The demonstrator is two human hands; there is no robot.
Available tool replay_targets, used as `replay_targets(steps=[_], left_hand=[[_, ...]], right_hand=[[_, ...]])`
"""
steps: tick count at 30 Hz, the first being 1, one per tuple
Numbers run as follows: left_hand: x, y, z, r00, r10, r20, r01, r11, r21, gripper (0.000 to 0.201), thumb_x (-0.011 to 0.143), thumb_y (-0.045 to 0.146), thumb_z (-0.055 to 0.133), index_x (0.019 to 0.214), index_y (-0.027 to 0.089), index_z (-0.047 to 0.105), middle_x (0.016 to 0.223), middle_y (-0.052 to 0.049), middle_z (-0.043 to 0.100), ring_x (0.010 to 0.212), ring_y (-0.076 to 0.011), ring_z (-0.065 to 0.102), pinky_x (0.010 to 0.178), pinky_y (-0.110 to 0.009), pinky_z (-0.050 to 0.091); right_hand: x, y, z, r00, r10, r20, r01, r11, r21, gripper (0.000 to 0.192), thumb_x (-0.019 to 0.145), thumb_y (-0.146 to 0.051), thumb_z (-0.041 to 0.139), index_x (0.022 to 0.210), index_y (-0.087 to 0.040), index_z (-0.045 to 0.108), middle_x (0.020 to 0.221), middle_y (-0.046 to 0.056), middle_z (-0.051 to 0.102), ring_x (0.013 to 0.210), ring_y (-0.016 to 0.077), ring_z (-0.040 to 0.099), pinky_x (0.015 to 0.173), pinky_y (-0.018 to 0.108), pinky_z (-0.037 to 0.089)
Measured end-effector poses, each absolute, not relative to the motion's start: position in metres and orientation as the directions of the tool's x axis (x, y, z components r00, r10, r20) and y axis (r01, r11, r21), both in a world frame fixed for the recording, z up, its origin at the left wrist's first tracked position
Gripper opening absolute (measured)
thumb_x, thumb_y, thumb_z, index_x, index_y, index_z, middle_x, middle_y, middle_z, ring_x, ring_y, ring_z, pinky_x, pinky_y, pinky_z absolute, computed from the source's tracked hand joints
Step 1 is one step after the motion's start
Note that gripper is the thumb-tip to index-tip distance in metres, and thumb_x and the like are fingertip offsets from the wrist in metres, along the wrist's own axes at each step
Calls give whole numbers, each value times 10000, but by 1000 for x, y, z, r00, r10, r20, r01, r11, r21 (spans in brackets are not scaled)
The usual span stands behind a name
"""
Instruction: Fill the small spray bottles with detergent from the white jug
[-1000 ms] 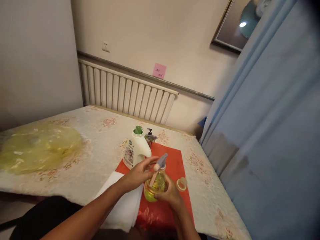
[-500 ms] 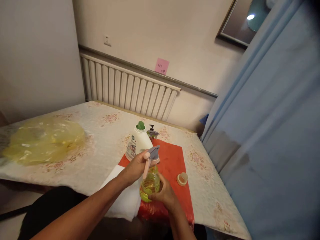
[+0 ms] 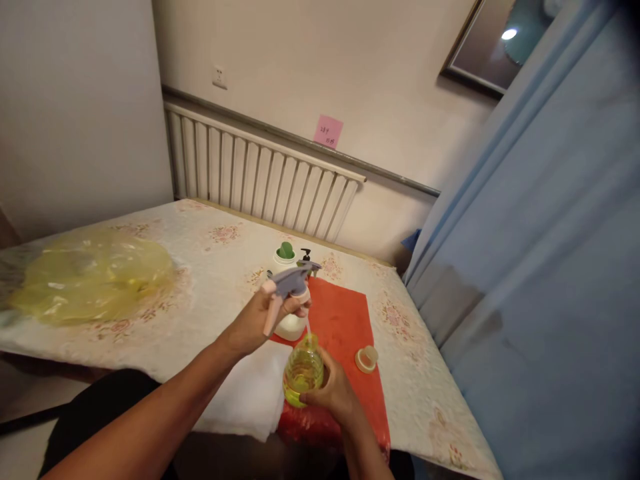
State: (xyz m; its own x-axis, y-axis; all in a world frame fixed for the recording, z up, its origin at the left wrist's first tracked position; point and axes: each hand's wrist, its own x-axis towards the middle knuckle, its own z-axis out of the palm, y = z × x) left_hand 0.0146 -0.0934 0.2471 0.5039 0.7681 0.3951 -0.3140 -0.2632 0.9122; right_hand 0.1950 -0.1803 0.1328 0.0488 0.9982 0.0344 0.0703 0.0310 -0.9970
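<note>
Clasping the yellow bottle [image 3: 304,370] from its right side, the right grip [image 3: 334,392] has its thumb and fingers curled round the lower part; the bottle stands nearly upright, just left of that grip, with clear liquid inside. Whether its base touches anything is hard to tell. Below the left forearm and left of the bottle lies a white cloth [image 3: 245,393]. Up and left of the right grip, the left grip [image 3: 257,320] is closed round the grey-and-pink spray head [image 3: 293,283], held clear above the bottle. A thin tube [image 3: 309,325] runs down from it to the bottle's mouth; I cannot tell how far it goes in. Under and beyond both grips spreads a red sheet [image 3: 345,320] on the desk [image 3: 210,263]. A cap [image 3: 367,360] sits on it, right of the right grip. Just beyond the left grip stands a white jug [image 3: 291,328], partly hidden by it, with a pump bottle [image 3: 307,256] behind. Well left of the left grip lies a yellow bag [image 3: 95,277]. Farthest off is a radiator [image 3: 260,173].
</note>
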Motion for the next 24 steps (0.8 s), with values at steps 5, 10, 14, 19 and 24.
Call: replay_targets(steps=[5, 10, 14, 19, 24], left_hand=[[3, -81, 235, 443, 825, 351, -405, -165, 899, 315, 843, 341, 746, 1087, 154, 676, 905, -54, 723, 805, -185, 699, 731, -281, 580], [-30, -31, 209, 104, 973, 207, -805, -40, 592, 202, 834, 268, 763, 976, 140, 698, 870, -39, 727, 848, -144, 699, 734, -210, 590], [-52, 5, 161, 106, 994, 31, -860, 76, 505, 107, 859, 172, 708, 951, 117, 713, 846, -64, 744, 808, -141, 713, 724, -215, 605], [-51, 19, 97, 331, 943, -37, -790, 298, 535, 172, 809, 185, 775, 968, 151, 719, 880, -62, 755, 848, -175, 730, 735, -239, 609], [-48, 26, 61, 501, 865, -16, -741, 439, 508, 314, 775, 281, 832, 1047, 173, 718, 917, -57, 758, 845, -163, 718, 771, -248, 597]], right_hand=[[196, -178, 129, 81, 997, -14, 129, -24, -991, 779, 453, -93, 839, 1196, -248, 665, 1093, 16, 729, 1041, 298, 664, 920, 408, 529], [210, -166, 119, 198, 979, -42, 213, -85, -973, 859, 420, -56, 836, 1238, -249, 659, 1123, 36, 733, 1063, 326, 669, 943, 449, 529], [227, -144, 127, 290, 957, 8, 281, -77, -957, 862, 387, -74, 854, 1209, -262, 675, 1150, 47, 733, 1111, 356, 655, 996, 492, 504], [242, -106, 168, 284, 954, 98, 332, -2, -943, 820, 425, -98, 841, 1211, -253, 666, 1178, 55, 728, 1118, 346, 659, 1013, 498, 485], [232, -70, 229, 293, 934, 203, 585, -7, -811, 713, 456, -137, 830, 1148, -248, 695, 1104, 27, 742, 1053, 323, 667, 1000, 479, 482]])
